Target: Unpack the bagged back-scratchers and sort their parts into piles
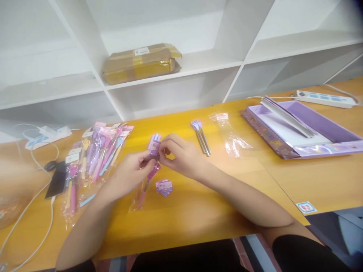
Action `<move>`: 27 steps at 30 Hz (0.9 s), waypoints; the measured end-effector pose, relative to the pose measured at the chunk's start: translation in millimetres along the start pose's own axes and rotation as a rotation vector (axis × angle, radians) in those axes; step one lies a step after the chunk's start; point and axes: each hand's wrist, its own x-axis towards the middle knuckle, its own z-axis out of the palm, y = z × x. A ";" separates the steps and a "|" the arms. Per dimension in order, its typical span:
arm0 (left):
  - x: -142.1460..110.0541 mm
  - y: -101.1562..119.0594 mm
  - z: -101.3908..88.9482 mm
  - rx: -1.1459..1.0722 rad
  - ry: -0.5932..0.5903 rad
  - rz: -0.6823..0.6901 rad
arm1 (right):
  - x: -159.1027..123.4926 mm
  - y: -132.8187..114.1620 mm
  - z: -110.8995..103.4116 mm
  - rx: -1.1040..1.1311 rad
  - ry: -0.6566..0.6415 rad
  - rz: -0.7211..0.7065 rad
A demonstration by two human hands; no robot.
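Note:
My left hand [134, 172] is closed on a small purple printed card [154, 147], thumb and fingers pinching its lower part. My right hand [181, 155] pinches at the card's right edge, fingertips together. Blue and lilac strips stick up behind the card. Just below the hands lies a pink-handled back scratcher [143, 192] in a clear bag; its upper end is partly covered by my left hand. A small stack of purple cards [164, 187] lies on the table beside it. Right of my hands rest several back scratchers [202, 138] with metal rods and hand-shaped heads.
Several bagged, coloured back scratchers [99, 151] are piled at left, near a dark phone [56, 180], cables and a power strip [48, 136]. Clear bags [233, 138] and an open purple box [272, 145] lie right. A taped parcel [141, 64] sits on the shelf behind.

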 end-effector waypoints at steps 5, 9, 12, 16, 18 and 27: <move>0.8 1.0 -2.0 -0.103 0.021 -0.030 | 8.2 0.8 -16.4 0.022 0.062 0.000; 0.1 5.1 0.3 -0.099 0.126 -0.022 | 9.6 -8.8 -19.1 -0.073 -0.036 -0.055; -0.2 6.7 1.6 -0.055 0.160 -0.007 | 7.1 -12.9 -13.6 -0.096 -0.063 -0.050; 0.1 8.1 2.6 -0.004 0.144 -0.013 | 3.8 -9.8 -6.1 -0.097 -0.100 -0.045; -0.2 9.1 2.9 0.003 0.118 -0.027 | 2.8 -4.8 -4.2 -0.097 -0.080 -0.044; 0.4 4.4 -1.4 -0.053 0.092 -0.035 | 11.4 18.0 -27.0 0.107 -0.070 0.021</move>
